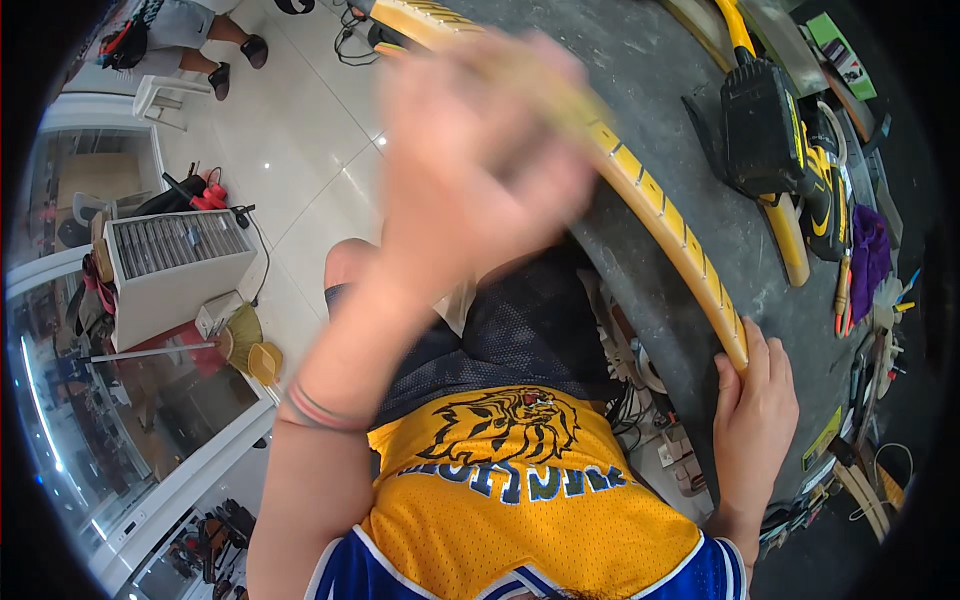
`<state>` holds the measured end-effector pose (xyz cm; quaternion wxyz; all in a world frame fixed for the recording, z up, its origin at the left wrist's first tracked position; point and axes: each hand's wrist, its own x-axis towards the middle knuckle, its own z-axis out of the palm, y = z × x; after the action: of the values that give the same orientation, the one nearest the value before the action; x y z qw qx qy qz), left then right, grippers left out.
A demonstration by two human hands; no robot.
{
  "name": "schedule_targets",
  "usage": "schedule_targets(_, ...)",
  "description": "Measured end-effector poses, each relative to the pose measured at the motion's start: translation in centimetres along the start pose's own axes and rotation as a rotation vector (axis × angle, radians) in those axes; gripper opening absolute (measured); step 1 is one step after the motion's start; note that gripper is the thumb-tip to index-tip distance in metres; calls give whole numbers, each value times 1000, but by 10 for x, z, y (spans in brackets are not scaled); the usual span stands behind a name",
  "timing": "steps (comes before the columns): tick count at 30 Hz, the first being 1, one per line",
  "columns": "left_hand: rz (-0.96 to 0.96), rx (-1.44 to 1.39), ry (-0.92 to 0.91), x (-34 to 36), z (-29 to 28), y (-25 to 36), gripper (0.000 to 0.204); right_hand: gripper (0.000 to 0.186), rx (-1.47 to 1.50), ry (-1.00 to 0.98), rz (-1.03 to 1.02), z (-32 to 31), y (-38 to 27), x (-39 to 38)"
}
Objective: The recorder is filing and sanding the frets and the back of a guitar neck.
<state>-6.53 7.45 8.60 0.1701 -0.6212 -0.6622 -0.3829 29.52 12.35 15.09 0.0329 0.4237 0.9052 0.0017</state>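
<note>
A long, pale yellow wooden strip with evenly spaced crosswise lines, like a fretted guitar neck [655,200], lies along the near edge of a dark workbench [640,310]. My right hand [757,410] grips its near end, thumb on one side and fingers on the other. Over the strip's upper stretch is my left hand [480,150], badly smeared by motion. Its fingers cannot be made out, nor whether it touches the wood or holds anything. Part of the strip behind that hand is hidden.
Black and yellow power tools [765,130] stand on the bench to the right, near a purple cloth [870,245] and several hand tools. On the floor side are a drawer cabinet [180,300], a broom [240,335] and a white stool [165,98]. Another person's legs [185,45] show at upper left.
</note>
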Motion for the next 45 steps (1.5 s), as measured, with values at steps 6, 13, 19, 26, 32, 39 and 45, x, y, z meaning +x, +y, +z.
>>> schedule_targets(6, -75, 56, 68, 5, -8, -38, 41, 54, 26, 4, 5, 5, -4, 4)
schedule_targets(13, -60, 96, 35, 14, -19, -63, 48, 57, 44, -24, 50, 2, -6, 0)
schedule_targets(19, -111, -69, 3, -4, -8, -12, 51, 57, 43, -18, 43, 5, -5, 2)
schedule_targets(26, -240, 88, 186, 19, -35, -138, 44, 62, 39, -47, 69, 4, -9, 2)
schedule_targets(32, -55, -200, -74, -13, -17, -9, 58, 64, 17, -35, 62, 9, -3, -3)
schedule_targets(39, -233, 173, 87, 20, -32, -113, 54, 64, 23, -76, 92, 6, -8, 3)
schedule_targets(45, 1, -3, 21, 8, -18, -80, 61, 57, 19, -39, 132, 6, -7, -4)
